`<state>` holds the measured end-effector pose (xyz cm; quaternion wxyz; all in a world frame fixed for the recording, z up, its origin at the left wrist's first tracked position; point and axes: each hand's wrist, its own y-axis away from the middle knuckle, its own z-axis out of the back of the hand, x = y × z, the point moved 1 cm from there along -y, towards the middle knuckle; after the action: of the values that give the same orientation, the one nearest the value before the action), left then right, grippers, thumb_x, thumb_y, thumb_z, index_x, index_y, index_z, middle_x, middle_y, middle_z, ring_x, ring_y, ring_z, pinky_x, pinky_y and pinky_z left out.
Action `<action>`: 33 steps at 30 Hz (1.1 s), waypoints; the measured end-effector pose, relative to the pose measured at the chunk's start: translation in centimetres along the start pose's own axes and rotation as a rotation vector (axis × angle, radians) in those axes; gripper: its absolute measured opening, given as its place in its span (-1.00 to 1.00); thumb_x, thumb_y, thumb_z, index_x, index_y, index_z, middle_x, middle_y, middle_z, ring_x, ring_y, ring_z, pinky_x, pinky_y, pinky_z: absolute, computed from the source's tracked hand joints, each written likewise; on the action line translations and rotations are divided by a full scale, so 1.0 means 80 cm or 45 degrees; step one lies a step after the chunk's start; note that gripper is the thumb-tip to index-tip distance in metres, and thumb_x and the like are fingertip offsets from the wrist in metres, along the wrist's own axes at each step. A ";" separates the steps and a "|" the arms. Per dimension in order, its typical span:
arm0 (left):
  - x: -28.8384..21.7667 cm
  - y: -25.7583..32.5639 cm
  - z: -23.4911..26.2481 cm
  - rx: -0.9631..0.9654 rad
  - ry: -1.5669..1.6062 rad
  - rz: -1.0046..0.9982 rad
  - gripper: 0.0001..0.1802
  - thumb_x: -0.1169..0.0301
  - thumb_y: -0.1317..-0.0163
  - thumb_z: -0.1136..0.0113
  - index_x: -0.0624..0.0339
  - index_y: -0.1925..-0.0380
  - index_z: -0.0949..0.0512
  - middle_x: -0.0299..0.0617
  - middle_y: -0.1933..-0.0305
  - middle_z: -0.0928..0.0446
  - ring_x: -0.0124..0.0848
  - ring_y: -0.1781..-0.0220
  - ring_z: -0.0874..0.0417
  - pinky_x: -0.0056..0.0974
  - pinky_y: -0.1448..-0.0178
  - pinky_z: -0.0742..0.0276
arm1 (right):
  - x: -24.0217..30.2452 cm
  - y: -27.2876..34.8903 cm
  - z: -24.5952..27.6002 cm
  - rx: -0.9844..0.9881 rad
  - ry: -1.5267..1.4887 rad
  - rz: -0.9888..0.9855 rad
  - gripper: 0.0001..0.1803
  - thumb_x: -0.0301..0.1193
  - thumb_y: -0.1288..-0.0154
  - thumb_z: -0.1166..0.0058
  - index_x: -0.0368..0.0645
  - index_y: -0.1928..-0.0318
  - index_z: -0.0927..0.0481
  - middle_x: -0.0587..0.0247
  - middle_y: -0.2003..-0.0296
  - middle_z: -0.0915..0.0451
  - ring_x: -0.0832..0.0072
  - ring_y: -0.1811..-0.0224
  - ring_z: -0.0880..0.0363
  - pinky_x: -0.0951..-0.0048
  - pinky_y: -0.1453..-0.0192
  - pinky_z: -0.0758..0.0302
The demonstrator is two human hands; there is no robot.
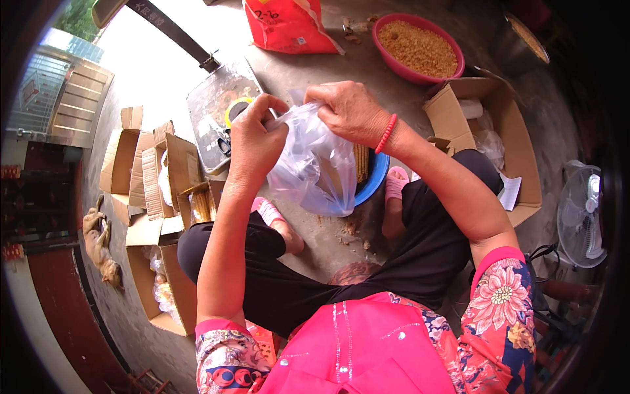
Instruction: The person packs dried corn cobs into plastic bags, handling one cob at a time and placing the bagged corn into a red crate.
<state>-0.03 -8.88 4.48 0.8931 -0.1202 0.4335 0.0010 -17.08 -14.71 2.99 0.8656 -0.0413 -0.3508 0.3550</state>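
Both hands grip the top edge of a clear plastic bag (pixel 315 164), which hangs down between my knees. My left hand (pixel 257 134) pinches the bag's left side with bent fingers. Across from it my right hand (pixel 351 111), with a red beaded bracelet on the wrist, is closed on the other side of the rim. Behind the bag stands a blue basin (pixel 375 180), partly hidden; brownish-yellow corn cobs (pixel 361 163) show in it. What the bag holds, if anything, I cannot make out.
To the left lie a platform scale (pixel 197 108) with scissors (pixel 224 139) and yellow tape (pixel 234 108), cardboard boxes (pixel 172 171) and a sleeping dog (pixel 102 246). Ahead are a red sack (pixel 289 26) and a pink basin (pixel 394 65) of yellow grain. An open carton (pixel 525 144) and fan (pixel 581 217) stand right.
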 end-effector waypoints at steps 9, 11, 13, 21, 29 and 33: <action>0.030 -0.014 0.038 -0.071 0.013 0.084 -0.86 0.59 0.05 -0.07 0.25 0.43 -0.54 -0.31 0.52 -0.52 -0.61 0.45 -0.49 -0.48 0.33 -0.39 | -0.049 0.012 0.038 0.010 0.508 -0.031 -0.84 -0.53 -0.05 0.05 -0.10 0.30 -0.51 0.12 0.37 -0.56 0.14 0.26 -0.56 0.18 0.24 -0.52; 0.021 -0.014 0.049 -0.124 0.159 0.185 -0.89 0.57 -0.01 -0.11 0.24 0.40 -0.54 -0.37 0.47 -0.53 -0.62 0.45 -0.47 -0.49 0.33 -0.38 | -0.055 0.008 0.044 0.022 0.545 -0.029 -0.86 -0.54 -0.05 0.05 -0.11 0.32 -0.48 0.12 0.38 -0.52 0.09 0.29 -0.53 0.16 0.27 -0.49; 0.029 -0.016 0.057 -0.126 0.322 0.221 -0.90 0.51 -0.06 -0.16 0.20 0.37 -0.55 -0.38 0.42 -0.52 -0.64 0.45 -0.45 -0.50 0.35 -0.38 | -0.059 0.005 0.046 0.033 0.491 -0.062 -0.72 -0.53 0.00 0.00 -0.11 0.18 -0.49 0.11 0.24 -0.51 0.12 0.17 -0.52 0.22 0.11 -0.49; 0.025 -0.008 0.033 0.048 0.371 0.262 -0.81 0.34 -0.10 -0.25 0.22 0.35 -0.55 -0.36 0.50 -0.47 -0.65 0.52 -0.40 -0.51 0.49 -0.32 | 0.029 0.004 0.039 -0.236 -0.193 0.596 -0.58 -0.56 0.04 -0.04 -0.17 0.06 -0.47 0.11 0.18 -0.49 0.17 0.06 -0.48 0.32 -0.03 -0.43; 0.009 -0.014 0.043 0.106 1.291 0.350 -0.75 0.49 -0.24 -0.03 0.26 0.07 -0.42 -0.07 0.25 -0.57 -0.32 0.23 -0.64 -0.30 0.18 -0.58 | -0.035 0.024 -0.044 0.705 0.444 0.128 -0.61 -0.20 -0.15 0.05 -0.33 0.32 -0.57 -0.14 0.36 -0.58 0.06 0.23 -0.57 0.13 0.05 -0.46; 0.019 -0.014 0.058 0.045 1.512 0.520 -0.84 0.47 -0.27 0.03 0.23 0.16 -0.43 -0.27 0.40 -0.45 -0.50 0.45 -0.46 -0.43 0.39 -0.38 | -0.036 0.011 -0.024 0.671 0.251 0.080 -0.70 -0.30 -0.16 0.10 -0.28 0.31 -0.57 -0.17 0.36 -0.56 -0.01 0.22 -0.55 0.15 0.09 -0.47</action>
<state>4.62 -9.14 6.27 0.4836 -0.0001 0.8698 0.0975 -17.81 -15.56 -0.43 0.8649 0.1400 -0.1591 0.4550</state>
